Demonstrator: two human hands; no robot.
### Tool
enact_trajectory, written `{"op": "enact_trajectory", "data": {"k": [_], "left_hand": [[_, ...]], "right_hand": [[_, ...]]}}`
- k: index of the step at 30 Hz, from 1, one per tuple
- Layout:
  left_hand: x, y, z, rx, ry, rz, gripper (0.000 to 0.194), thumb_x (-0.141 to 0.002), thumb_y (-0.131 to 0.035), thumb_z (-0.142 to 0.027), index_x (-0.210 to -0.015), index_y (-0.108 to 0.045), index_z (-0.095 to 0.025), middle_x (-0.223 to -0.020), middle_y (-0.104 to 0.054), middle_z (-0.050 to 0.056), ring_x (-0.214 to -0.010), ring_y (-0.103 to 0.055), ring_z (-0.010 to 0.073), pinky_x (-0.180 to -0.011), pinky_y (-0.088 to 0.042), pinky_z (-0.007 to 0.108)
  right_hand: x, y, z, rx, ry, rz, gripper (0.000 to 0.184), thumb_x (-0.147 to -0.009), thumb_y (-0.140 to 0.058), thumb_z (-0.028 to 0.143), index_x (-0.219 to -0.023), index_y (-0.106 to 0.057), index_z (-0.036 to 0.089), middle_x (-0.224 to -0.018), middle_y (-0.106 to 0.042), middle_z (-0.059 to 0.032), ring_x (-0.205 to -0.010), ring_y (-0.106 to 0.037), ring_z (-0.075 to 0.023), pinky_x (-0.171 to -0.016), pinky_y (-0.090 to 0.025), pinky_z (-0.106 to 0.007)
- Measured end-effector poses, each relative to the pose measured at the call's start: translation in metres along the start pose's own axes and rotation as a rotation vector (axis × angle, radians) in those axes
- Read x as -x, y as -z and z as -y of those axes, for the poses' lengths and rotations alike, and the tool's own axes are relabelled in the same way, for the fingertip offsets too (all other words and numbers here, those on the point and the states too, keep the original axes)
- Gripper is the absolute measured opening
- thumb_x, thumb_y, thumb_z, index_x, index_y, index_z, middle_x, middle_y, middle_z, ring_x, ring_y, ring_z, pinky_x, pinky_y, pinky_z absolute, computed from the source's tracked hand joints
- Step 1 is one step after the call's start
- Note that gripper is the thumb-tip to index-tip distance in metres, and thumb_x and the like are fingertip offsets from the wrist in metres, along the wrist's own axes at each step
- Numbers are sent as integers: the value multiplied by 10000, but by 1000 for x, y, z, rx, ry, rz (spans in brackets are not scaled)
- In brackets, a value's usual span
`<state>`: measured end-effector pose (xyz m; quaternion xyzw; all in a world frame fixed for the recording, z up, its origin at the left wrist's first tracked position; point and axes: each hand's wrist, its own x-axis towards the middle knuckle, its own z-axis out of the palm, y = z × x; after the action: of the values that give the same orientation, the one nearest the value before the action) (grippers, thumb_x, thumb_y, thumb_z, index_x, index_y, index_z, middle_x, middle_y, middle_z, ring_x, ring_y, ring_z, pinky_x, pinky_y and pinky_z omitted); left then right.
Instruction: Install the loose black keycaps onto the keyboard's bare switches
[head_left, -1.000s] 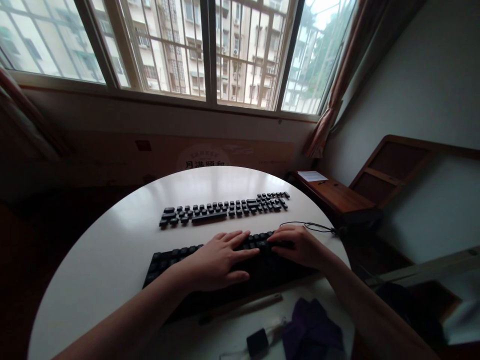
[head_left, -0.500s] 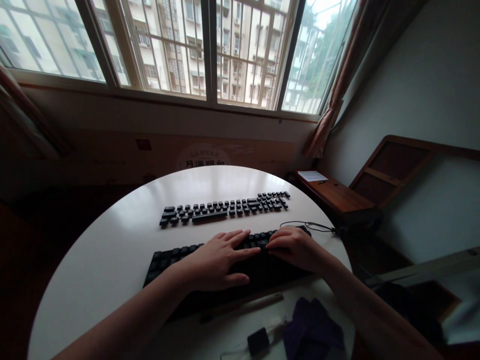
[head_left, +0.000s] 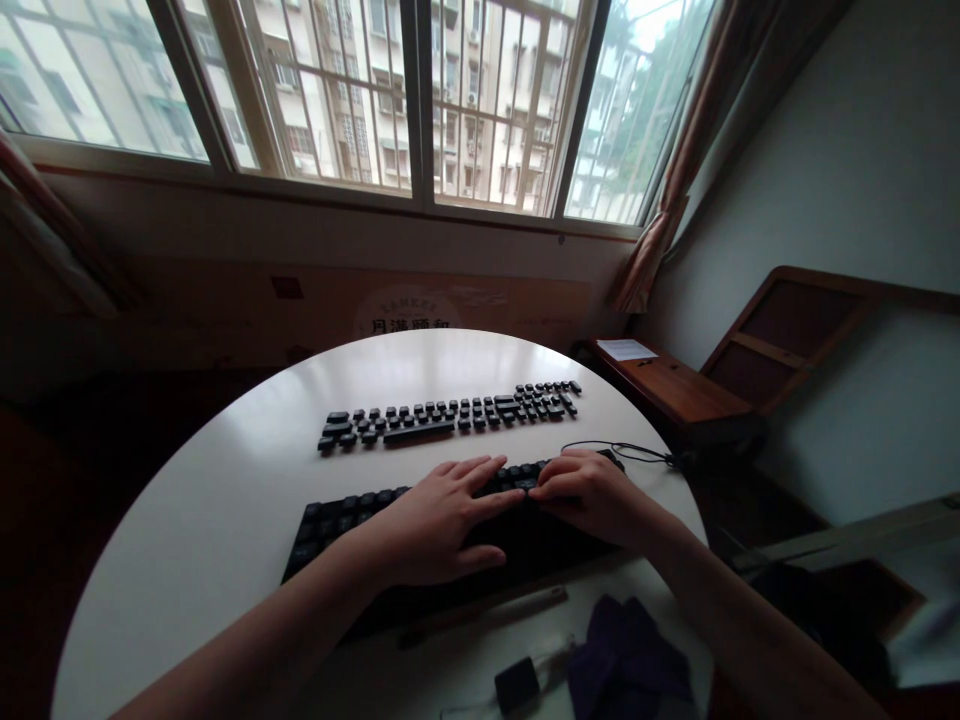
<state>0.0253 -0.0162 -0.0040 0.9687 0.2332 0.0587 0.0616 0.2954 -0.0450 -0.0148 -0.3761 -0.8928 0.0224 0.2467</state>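
Observation:
A black keyboard (head_left: 330,518) lies in front of me, with rows of keys along its far and left parts and a dark stretch nearer me. Flat across its middle rests my left hand (head_left: 442,520), fingers spread and thumb apart. My right hand (head_left: 581,490) is at the keyboard's right part, its fingers curled and pressed together at the keys beside my left fingertips. Whatever those fingers pinch is too small or hidden to name. Beyond the keyboard, loose black keycaps (head_left: 420,430) are laid out in rows on the white round table (head_left: 187,500).
A black cable (head_left: 622,450) runs off the table's right side. Nearer me lie a brush-like tool with a pale handle (head_left: 525,604), a small black square object (head_left: 517,684) and a purple cloth (head_left: 630,660). A wooden bench (head_left: 675,385) with paper stands at the right.
My right hand has shifted very slightly left, towards my left fingertips. My left hand stays spread on the keyboard, and the loose keycaps look the same.

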Motion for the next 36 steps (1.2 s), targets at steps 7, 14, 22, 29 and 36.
{"op": "enact_trajectory", "data": {"k": [7, 14, 22, 29, 36], "left_hand": [[-1, -2, -4, -7, 8, 16, 685, -916, -556, -574, -1525, -288, -414, -1634, -211, 55, -1439, -312, 358, -1139, -282, 524], [-2, -3, -8, -7, 34, 37, 695, -919, -548, -580, -1533, -281, -394, -1625, -233, 87, -1440, -311, 366, -1129, -290, 529], [-5, -5, -10, -24, 49, 46, 685, -927, -536, -577, -1534, -280, -391, -1628, -215, 92, -1434, -314, 385, -1118, -293, 542], [-5, -6, -12, -26, 51, 46, 661, -931, -527, -577, -1525, -285, -417, -1626, -225, 84, -1435, -316, 381, -1109, -302, 549], [-6, -7, -12, -2, 58, 32, 643, -931, -534, -565, -1515, -318, -401, -1614, -256, 109, -1433, -320, 384, -1106, -300, 559]], "right_hand": [[0, -1, -2, -2, -4, 10, 81, -886, -689, 246, -868, -764, 271, -867, -745, -14, -748, -647, -171, -720, -448, -315], [1, 0, -5, -67, -11, 27, 120, -872, -694, 204, -933, -771, 272, -902, -752, -23, -793, -669, -176, -742, -479, -298], [3, 1, -7, -104, -43, 38, 139, -861, -706, 183, -951, -777, 261, -927, -750, -28, -817, -671, -170, -762, -483, -287], [4, 3, -6, -101, -32, 63, 169, -868, -684, 148, -965, -765, 259, -944, -745, -23, -830, -654, -166, -755, -478, -283], [2, 2, -3, -62, -4, 57, 136, -898, -658, 171, -943, -759, 250, -934, -743, -28, -803, -642, -169, -744, -467, -295]]}}
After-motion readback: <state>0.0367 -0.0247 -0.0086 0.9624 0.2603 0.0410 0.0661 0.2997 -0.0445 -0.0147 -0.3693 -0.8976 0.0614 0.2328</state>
